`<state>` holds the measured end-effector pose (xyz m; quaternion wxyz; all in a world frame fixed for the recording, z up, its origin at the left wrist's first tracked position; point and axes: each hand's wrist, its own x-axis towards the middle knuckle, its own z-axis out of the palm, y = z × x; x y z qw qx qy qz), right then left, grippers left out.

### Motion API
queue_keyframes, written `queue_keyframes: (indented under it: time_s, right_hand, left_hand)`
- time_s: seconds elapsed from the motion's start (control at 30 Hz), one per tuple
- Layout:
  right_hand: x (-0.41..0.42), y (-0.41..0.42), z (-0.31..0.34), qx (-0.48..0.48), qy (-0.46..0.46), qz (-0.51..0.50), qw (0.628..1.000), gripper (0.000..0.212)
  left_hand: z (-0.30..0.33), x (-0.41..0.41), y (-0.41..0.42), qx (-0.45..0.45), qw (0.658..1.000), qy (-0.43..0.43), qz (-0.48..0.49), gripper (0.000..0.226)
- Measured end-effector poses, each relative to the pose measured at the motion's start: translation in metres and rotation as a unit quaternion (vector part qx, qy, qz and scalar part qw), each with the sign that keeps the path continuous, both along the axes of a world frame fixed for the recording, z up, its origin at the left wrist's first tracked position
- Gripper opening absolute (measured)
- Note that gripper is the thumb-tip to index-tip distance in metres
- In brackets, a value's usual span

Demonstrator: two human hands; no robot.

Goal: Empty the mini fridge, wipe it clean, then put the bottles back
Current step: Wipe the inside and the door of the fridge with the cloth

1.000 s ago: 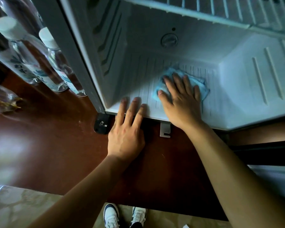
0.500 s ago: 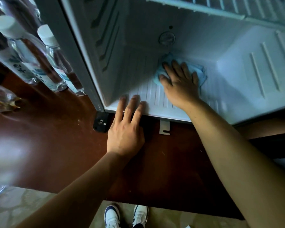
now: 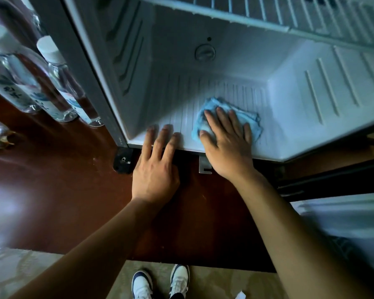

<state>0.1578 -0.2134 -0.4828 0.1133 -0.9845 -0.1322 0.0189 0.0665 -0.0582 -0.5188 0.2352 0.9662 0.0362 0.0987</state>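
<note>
The mini fridge (image 3: 294, 117) stands open in front of me, its white ribbed floor bare of bottles. My right hand (image 3: 227, 143) presses flat on a light blue cloth (image 3: 249, 119) near the front of that floor. My left hand (image 3: 157, 167) lies flat with its fingers spread, its fingertips on the fridge's front lip and its palm on the brown counter (image 3: 63, 186). It holds nothing. Clear water bottles (image 3: 58, 83) with white caps stand on the counter to the left of the fridge wall.
A wire shelf (image 3: 268, 16) spans the top of the fridge. A round knob (image 3: 205, 52) sits on the back wall. The open door (image 3: 343, 216) hangs at the right. A black hinge bracket (image 3: 123, 162) sits by the fridge's left corner. My shoes (image 3: 160, 281) show below the counter edge.
My right hand has drawn the cloth back from the rear of the fridge floor toward the front edge. My left hand has stayed in place.
</note>
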Motion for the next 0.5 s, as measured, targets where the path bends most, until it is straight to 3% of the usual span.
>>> queue_keyframes:
  time_s: [0.5]
  right_hand:
    - [0.075, 0.008, 0.007, -0.034, -0.007, -0.013, 0.999, 0.061]
  left_hand:
    - [-0.004, 0.003, 0.001, 0.006, 1.0, 0.003, -0.006, 0.082]
